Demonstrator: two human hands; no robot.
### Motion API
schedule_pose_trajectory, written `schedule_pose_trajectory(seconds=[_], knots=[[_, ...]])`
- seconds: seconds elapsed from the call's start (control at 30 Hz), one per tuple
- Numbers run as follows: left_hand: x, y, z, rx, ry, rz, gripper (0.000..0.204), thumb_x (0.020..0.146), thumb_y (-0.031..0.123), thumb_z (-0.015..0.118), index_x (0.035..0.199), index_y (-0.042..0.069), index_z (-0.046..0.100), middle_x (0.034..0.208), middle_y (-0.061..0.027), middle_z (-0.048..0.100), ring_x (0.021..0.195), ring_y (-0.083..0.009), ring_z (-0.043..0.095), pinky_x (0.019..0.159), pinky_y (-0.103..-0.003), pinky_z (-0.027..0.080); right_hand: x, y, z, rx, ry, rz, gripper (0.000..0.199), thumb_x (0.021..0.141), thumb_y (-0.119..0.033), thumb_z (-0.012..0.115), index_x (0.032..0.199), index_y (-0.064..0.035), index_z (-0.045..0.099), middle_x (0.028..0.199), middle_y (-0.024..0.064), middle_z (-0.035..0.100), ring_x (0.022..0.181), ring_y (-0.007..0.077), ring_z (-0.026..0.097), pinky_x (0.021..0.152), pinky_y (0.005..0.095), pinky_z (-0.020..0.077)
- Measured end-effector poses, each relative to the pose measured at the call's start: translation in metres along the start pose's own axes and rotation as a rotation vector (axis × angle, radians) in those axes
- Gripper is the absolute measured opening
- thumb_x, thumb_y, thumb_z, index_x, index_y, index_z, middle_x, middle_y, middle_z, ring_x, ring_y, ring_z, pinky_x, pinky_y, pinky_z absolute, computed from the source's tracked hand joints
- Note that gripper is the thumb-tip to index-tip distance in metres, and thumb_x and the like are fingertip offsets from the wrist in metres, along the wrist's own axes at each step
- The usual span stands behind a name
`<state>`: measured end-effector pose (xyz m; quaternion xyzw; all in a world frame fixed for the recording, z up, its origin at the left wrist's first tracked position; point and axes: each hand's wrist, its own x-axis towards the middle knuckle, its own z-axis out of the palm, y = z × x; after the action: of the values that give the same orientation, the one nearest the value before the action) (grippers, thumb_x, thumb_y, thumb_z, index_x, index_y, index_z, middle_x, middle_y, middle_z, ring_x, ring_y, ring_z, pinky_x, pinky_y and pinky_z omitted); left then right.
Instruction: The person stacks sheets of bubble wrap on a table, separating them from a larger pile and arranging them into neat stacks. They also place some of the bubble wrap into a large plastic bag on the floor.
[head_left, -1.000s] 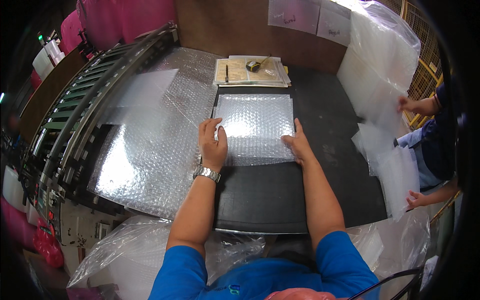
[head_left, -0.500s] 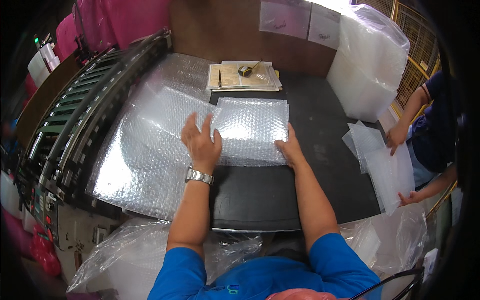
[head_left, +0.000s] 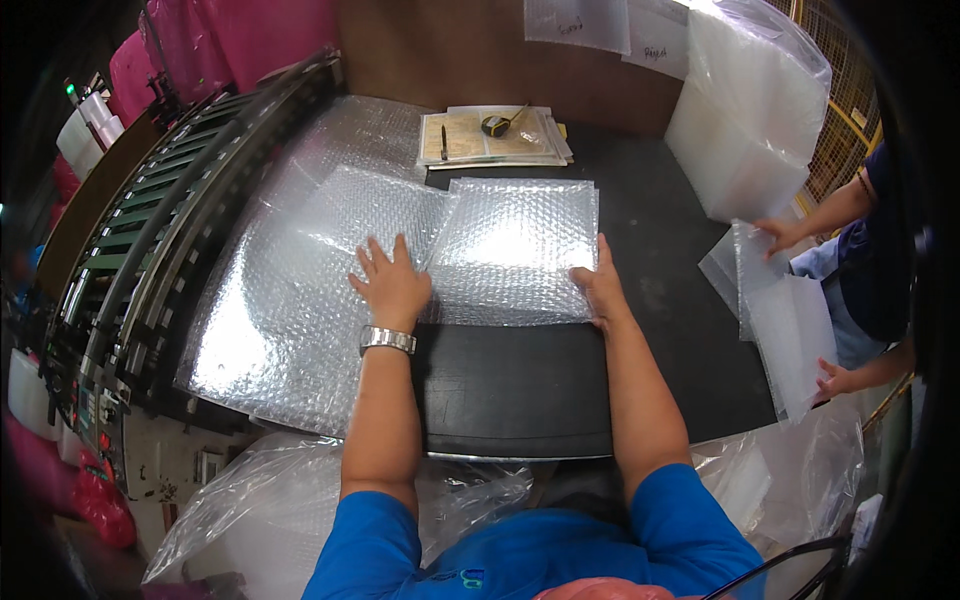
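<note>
A neat stack of clear bubble wrap sheets [head_left: 520, 225] lies on the black tabletop in front of me. My right hand [head_left: 602, 288] grips its right edge, thumb on top and forefinger stretched along the side; the other fingers are partly hidden. Fingers spread, my left hand [head_left: 392, 283] rests at the stack's lower left, over a wide bubble wrap web [head_left: 270, 300] that covers the left of the table. Another bubble wrap piece [head_left: 385, 205] lies on this web, touching the stack's left side.
A roller machine [head_left: 190, 210] borders the table at left. Behind the stack are papers [head_left: 465, 150] with a pen and a tape measure [head_left: 495, 126]. At right, a co-worker's hands hold translucent sheets [head_left: 785, 335] near a tall bagged stack [head_left: 750, 120].
My left hand has come down flatter beside the stack. The stack's uneven front layers now lie flush. At right, the co-worker's upper hand has shifted up along the sheets.
</note>
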<state>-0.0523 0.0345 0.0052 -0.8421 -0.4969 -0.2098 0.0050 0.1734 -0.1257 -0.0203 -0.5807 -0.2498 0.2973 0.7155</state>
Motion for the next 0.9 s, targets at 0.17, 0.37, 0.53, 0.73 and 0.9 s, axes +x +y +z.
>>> schedule_pose_trajectory(seconds=[0.17,0.37,0.53,0.73,0.9], knots=[[-0.003,-0.002,0.018,-0.009,-0.17,0.104,0.055,0.075,0.025,0.051,0.126,0.009,0.041,0.123,-0.0232,0.043,0.114,-0.0382,0.041,0.092,-0.052,0.034,0.003,0.003,0.0,0.0,-0.023,-0.051,0.082,0.069,0.006,0.051,0.139,-0.0055,0.011,0.122,0.0157,0.042,0.096,0.0203,0.05,0.08,0.0278,0.0432],[0.005,0.002,0.029,-0.17,-0.123,0.118,0.039,0.074,0.017,0.053,0.11,0.002,0.054,0.095,-0.0205,0.057,0.086,-0.0347,0.056,0.078,-0.042,0.045,-0.003,-0.004,0.008,0.007,-0.078,-0.036,0.081,0.071,0.007,0.05,0.139,-0.0043,0.009,0.125,0.0148,0.04,0.1,0.0188,0.047,0.082,0.0254,0.0406],[0.0,0.009,0.022,-0.675,-0.059,0.068,0.044,0.078,0.02,0.057,0.117,0.001,0.051,0.102,-0.019,0.058,0.087,-0.0274,0.059,0.075,-0.037,0.047,-0.006,-0.005,0.011,-0.01,-0.169,-0.028,0.083,0.069,0.007,0.051,0.14,-0.0078,0.01,0.124,0.0138,0.04,0.096,0.0157,0.048,0.078,0.0237,0.0416],[-0.017,0.032,-0.009,-1.271,-0.378,0.237,0.048,0.081,0.023,0.059,0.125,0.006,0.046,0.123,-0.0162,0.045,0.1,-0.021,0.052,0.077,-0.031,0.046,-0.012,0.001,0.031,-0.117,-0.32,0.009,0.084,0.068,0.004,0.052,0.14,-0.0065,0.011,0.124,0.0145,0.041,0.094,0.0163,0.05,0.079,0.0245,0.0422],[-0.008,0.012,0.004,-0.007,0.085,0.196,0.06,0.076,0.046,0.058,0.126,0.016,0.046,0.132,-0.022,0.035,0.118,-0.0393,0.035,0.092,-0.055,0.028,-0.009,0.0,0.022,0.006,-0.31,0.068,0.081,0.071,0.004,0.053,0.14,-0.0064,0.011,0.126,0.0157,0.041,0.101,0.0187,0.049,0.084,0.0265,0.0411]])
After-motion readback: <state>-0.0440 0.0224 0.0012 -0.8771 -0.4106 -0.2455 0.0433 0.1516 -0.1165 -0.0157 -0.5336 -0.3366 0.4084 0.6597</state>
